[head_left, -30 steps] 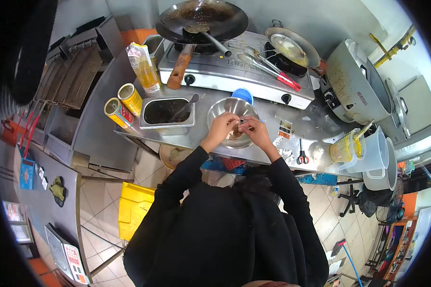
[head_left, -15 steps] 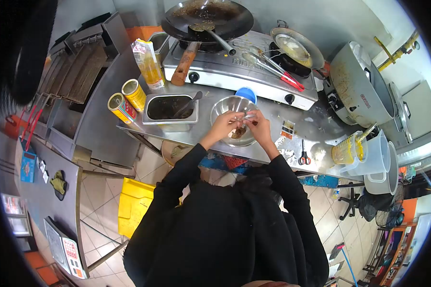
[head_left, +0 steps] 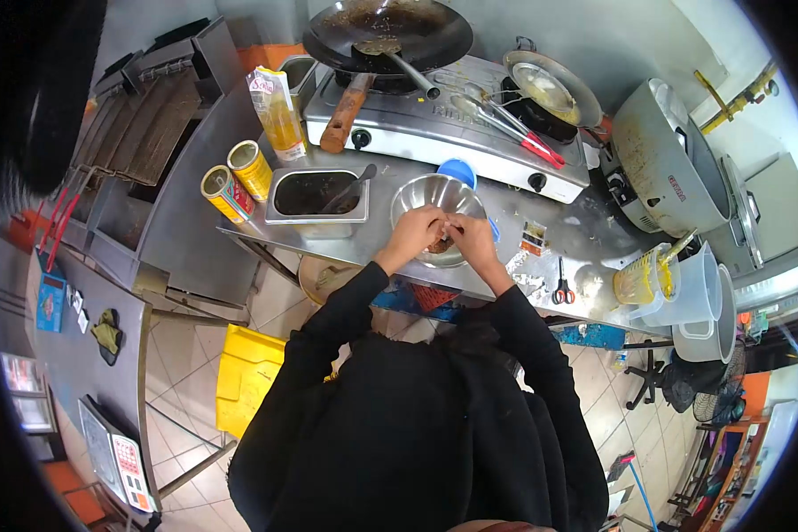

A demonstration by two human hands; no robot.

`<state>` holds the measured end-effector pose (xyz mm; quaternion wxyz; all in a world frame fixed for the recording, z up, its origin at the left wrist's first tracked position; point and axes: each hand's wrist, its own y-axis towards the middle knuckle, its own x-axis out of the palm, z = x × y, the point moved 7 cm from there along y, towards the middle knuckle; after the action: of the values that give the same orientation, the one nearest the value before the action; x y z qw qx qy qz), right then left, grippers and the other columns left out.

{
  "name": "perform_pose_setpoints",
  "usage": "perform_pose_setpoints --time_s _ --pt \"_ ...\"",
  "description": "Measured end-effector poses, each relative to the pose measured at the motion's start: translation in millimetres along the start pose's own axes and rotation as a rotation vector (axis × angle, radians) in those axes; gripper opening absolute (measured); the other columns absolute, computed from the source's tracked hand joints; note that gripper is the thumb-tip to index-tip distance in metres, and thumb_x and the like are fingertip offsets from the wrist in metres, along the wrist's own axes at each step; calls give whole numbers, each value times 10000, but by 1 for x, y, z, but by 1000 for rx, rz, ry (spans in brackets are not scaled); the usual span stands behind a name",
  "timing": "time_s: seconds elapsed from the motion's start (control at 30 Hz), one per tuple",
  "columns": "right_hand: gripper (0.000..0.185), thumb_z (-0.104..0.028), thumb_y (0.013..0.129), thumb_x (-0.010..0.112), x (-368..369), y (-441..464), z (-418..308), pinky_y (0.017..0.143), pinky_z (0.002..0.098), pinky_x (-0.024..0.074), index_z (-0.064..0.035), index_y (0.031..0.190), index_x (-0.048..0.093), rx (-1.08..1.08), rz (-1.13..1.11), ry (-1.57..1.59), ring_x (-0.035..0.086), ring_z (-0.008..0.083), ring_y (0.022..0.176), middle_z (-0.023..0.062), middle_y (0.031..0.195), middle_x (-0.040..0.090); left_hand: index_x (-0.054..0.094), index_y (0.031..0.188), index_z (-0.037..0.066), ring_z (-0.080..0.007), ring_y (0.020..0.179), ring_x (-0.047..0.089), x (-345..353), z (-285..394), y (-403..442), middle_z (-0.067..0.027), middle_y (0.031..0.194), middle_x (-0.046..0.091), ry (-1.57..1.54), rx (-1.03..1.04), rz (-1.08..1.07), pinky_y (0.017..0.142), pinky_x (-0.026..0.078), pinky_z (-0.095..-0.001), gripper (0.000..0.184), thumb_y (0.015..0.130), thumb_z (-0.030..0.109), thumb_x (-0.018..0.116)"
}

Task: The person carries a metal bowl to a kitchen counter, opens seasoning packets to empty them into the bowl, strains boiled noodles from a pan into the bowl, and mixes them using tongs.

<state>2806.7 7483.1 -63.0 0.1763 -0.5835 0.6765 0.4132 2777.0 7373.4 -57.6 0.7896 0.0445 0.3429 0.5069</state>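
Over a stainless steel mixing bowl [head_left: 430,189], my left hand [head_left: 417,232] and my right hand [head_left: 472,239] meet with fingertips pinched close together. Something small and pale shows between them; its kind cannot be made out. Below the fingers, the bowl holds a brown clump [head_left: 439,246], partly hidden by my hands. Just behind the bowl is a blue round dish [head_left: 457,171]. To the right lie small printed packets [head_left: 533,237] and scissors [head_left: 563,291] with orange-and-black handles. At the left stands a rectangular steel container [head_left: 317,218] of dark sauce with a spoon [head_left: 349,190] in it.
Behind is a gas stove [head_left: 399,133] bearing a wok [head_left: 390,40], tongs [head_left: 536,146] and a pan [head_left: 585,97]. Two cans [head_left: 228,193] and an oil pouch [head_left: 277,115] stand left. Plastic jugs [head_left: 696,275] crowd the right end, beside a large grey cooker [head_left: 661,168].
Both hands have dropped slightly deeper over the bowl and drawn closer together. The pale piece between the fingers shows less. A blue edge now shows right of the bowl.
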Motion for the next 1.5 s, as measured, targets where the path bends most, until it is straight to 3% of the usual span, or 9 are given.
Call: perform_pose_setpoints --time_s 0.37,0.6,0.77,0.87,0.97,1.3,1.5 --pt "128 -122 649 640 -15 7 -6 510 320 448 -7 627 588 129 -32 29 568 264 520 132 596 578 565 804 20 -280 661 551 0 13 -4 -124 736 552 -33 15 43 578 425 -333 98 740 88 533" --pt "135 -116 624 659 -15 2 -7 506 296 456 -1 648 593 64 -46 -25 588 227 530 131 605 588 574 802 18 -209 611 567 4 2 -2 -102 719 575 -281 -7 -86 551 419 -319 131 720 120 577" --pt "147 -110 623 657 -11 1 -6 505 283 452 3 618 564 101 -47 0 591 204 545 123 603 586 573 787 21 -226 591 561 -1 8 -4 -118 681 573 -90 -45 -146 528 408 -305 140 729 148 578" --pt "170 -152 632 649 -12 3 -7 518 334 438 -10 674 567 94 -35 128 567 294 566 154 600 560 569 787 22 -237 594 561 -1 11 -6 -132 687 572 -78 -33 -72 528 408 -307 143 734 154 574" --pt "153 -142 624 625 -10 6 -17 530 357 438 -6 660 565 -46 -111 -47 557 320 574 164 600 552 564 799 24 -240 603 565 2 13 -10 -133 701 576 -85 -35 -38 535 414 -306 143 741 154 570" --pt "148 -146 609 563 7 9 -22 589 408 461 2 602 577 -34 -234 -255 559 355 613 205 608 550 560 796 11 -175 604 587 9 -7 -21 -114 698 591 -249 -188 4 525 439 -288 127 759 132 555" --pt "162 -136 589 574 20 10 -18 611 406 469 25 605 578 -25 -291 -315 562 364 618 220 609 550 551 781 6 -171 595 589 2 1 -26 -111 678 589 -200 -129 68 498 436 -266 104 770 105 522"
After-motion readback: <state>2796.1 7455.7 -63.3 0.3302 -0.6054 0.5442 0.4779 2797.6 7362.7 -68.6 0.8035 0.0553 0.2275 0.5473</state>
